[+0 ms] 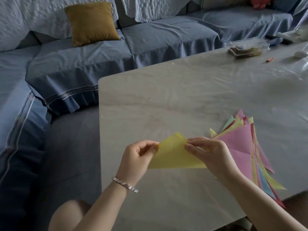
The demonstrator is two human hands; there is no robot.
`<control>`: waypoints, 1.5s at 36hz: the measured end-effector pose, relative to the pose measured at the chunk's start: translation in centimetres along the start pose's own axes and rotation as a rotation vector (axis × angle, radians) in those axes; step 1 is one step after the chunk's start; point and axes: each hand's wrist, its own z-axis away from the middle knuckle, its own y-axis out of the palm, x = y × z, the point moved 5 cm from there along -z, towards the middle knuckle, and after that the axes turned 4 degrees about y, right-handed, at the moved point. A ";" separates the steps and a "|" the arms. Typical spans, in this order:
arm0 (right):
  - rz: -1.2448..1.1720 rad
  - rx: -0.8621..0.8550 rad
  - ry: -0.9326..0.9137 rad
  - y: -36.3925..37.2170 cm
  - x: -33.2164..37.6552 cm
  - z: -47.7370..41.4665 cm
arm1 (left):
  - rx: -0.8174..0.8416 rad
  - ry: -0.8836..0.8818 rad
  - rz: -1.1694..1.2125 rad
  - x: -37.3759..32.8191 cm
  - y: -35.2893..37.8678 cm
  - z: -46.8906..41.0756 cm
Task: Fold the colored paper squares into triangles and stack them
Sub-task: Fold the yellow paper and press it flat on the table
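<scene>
Left grip (138, 155) and right grip (210, 152) each pinch a side of the folded-over yellow paper (173, 155) over the tabletop (183, 97) beside the stack of triangles (240, 142), and I judge uneven pull could slip its corners apart, skewing the crease.

Yellow paper (173, 155) pinched between left hand (138, 157) and right hand (210, 154), beside stack of folded triangles (241, 144)

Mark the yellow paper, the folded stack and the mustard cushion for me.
yellow paper (173, 155), head view, middle of its sheet.
folded stack (238, 139), head view, top pink triangle.
mustard cushion (92, 22), head view, centre of its front.
</scene>
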 end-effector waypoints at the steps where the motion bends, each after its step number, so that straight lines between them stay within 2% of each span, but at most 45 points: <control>1: -0.010 -0.009 0.010 0.0 0.1 0.1 | -0.010 0.033 0.003 -0.5 0.1 0.1; 4: -0.068 -0.014 0.032 0.0 0.4 0.3 | -0.021 0.124 0.027 -2.2 0.6 0.5; 8: -0.102 -0.022 0.045 0.2 1.1 0.6 | -0.112 0.281 -0.128 -3.5 1.0 0.8; 15: -0.130 -0.064 0.038 0.0 2.4 1.3 | -0.232 0.341 -0.123 -3.8 1.0 1.0; 47: -0.147 -0.116 -0.033 0.1 3.4 2.3 | -0.238 0.393 -0.182 -4.8 0.8 1.4; 51: -0.102 -0.078 -0.021 0.1 3.2 2.0 | -0.209 0.369 -0.216 -4.7 0.8 1.2; 54: 0.075 -0.001 -0.035 0.0 3.2 1.6 | -0.150 0.328 -0.253 -4.5 1.0 0.8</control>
